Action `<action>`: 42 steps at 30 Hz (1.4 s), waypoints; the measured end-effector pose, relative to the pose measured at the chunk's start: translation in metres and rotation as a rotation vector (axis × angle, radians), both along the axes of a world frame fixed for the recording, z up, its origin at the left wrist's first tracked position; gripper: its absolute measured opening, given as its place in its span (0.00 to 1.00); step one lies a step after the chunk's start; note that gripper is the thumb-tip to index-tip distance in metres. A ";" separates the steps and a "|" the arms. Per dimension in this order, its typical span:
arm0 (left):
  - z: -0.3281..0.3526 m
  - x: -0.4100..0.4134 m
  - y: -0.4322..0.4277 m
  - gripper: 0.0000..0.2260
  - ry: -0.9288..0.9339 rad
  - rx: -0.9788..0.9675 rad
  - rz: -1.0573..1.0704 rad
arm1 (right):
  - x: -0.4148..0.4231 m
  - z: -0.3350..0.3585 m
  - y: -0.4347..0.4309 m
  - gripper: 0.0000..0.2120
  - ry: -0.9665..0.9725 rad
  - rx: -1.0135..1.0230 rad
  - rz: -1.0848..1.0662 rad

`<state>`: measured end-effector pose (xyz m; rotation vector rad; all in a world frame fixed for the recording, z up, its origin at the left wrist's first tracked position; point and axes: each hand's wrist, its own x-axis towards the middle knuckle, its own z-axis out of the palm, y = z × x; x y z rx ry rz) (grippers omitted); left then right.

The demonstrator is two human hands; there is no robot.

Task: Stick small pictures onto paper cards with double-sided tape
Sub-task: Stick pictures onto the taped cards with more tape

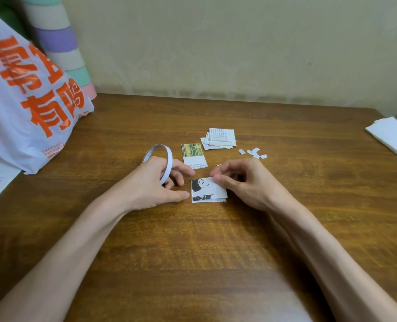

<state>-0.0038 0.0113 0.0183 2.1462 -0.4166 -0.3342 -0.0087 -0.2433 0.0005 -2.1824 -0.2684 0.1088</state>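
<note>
A white ring of double-sided tape [167, 156] stands on edge over my left hand [156, 182], whose fingers pass through it and hold it. A small stack of cards topped by a black-and-white panda picture [202, 185] lies on the table between my hands. My right hand [241, 180] pinches the right part of that top piece with thumb and forefinger. Just behind lies a card with a green bamboo picture [192, 150] stuck on its upper half. Farther back sits a pile of printed white cards [220, 138].
Several scraps of white backing paper [254, 153] lie right of the cards. A white plastic bag with orange print [28, 96] fills the left side, striped rolls [60, 43] behind it. Folded white tissue [392, 134] sits at the far right edge. The wooden table [192, 252] meets a wall.
</note>
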 end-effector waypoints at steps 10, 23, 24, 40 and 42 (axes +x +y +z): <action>-0.002 0.001 0.000 0.14 -0.019 0.006 -0.009 | 0.001 -0.002 0.001 0.04 0.002 0.001 0.006; -0.009 0.003 -0.004 0.12 -0.042 0.034 0.032 | 0.001 -0.006 0.000 0.02 -0.040 -0.054 0.033; -0.010 0.004 -0.004 0.12 -0.042 0.037 0.032 | 0.001 -0.005 0.000 0.02 -0.044 -0.054 0.034; -0.008 0.005 -0.005 0.09 -0.041 0.083 0.013 | 0.000 -0.004 0.002 0.02 -0.073 -0.094 0.025; -0.008 0.005 -0.005 0.09 -0.038 0.079 0.018 | -0.001 -0.003 0.002 0.02 -0.077 -0.097 0.026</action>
